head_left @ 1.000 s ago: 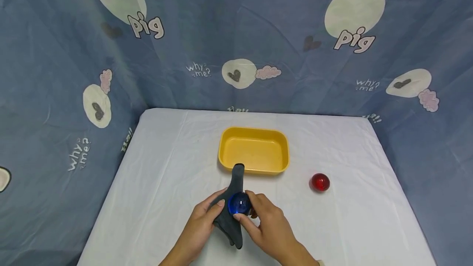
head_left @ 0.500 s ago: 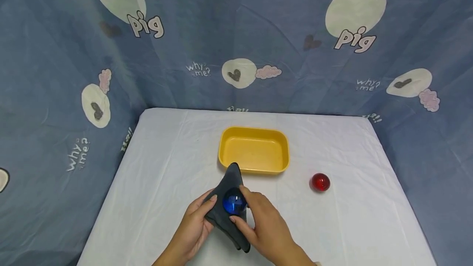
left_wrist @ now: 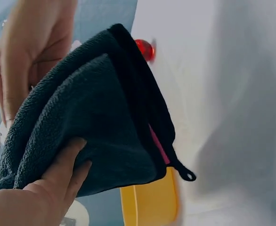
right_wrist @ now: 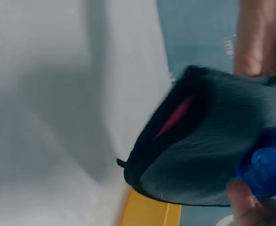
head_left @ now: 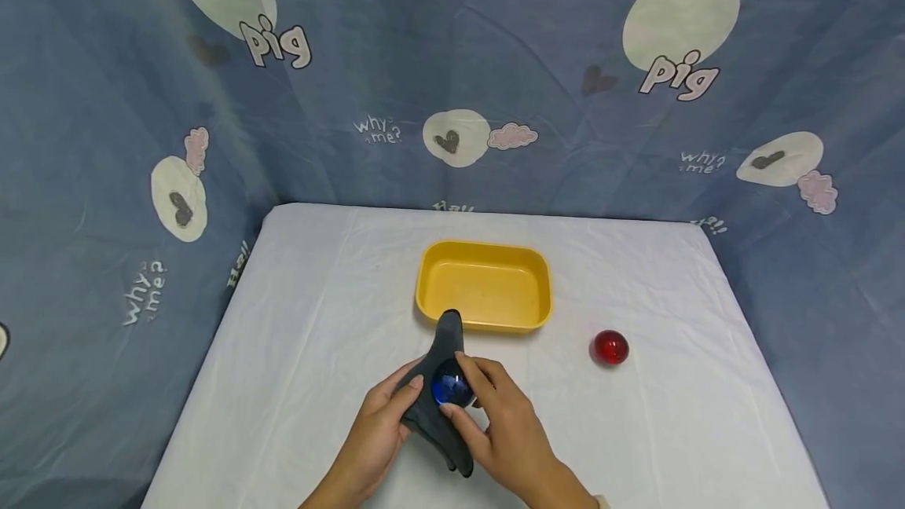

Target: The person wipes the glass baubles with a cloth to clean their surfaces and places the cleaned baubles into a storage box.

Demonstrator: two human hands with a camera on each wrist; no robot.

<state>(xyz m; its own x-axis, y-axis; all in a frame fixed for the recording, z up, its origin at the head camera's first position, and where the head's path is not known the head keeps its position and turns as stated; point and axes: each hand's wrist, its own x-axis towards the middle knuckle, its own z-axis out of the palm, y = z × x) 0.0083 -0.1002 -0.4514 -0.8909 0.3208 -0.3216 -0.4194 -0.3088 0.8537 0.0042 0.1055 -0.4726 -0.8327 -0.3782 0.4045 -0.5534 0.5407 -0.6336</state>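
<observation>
My left hand (head_left: 378,422) grips a folded dark grey-green towel (head_left: 440,424) along its left side, thumb on top. With thumb and fingers, my right hand (head_left: 503,424) pinches a shiny see-through blue ball (head_left: 449,385) against the towel's face. In the left wrist view the towel (left_wrist: 95,117) shows its fuzzy layers, a black edge with a small hanging loop and a sliver of pink; it hides the ball there. The blue ball (right_wrist: 267,169) reappears at the right of the right wrist view, with a fingertip at its lower edge.
A yellow rectangular tray (head_left: 484,328) sits just beyond the towel, whose tip overlaps its near rim in the head view. To the right, a red ball (head_left: 610,347) lies on the white-covered table (head_left: 672,430). Blue printed cloth (head_left: 339,61) hangs behind and beside it.
The towel has been tilted, showing its face broader half a second ago and narrower now. Both hands shifted slightly with it. My right hand keeps its hold on the blue ball.
</observation>
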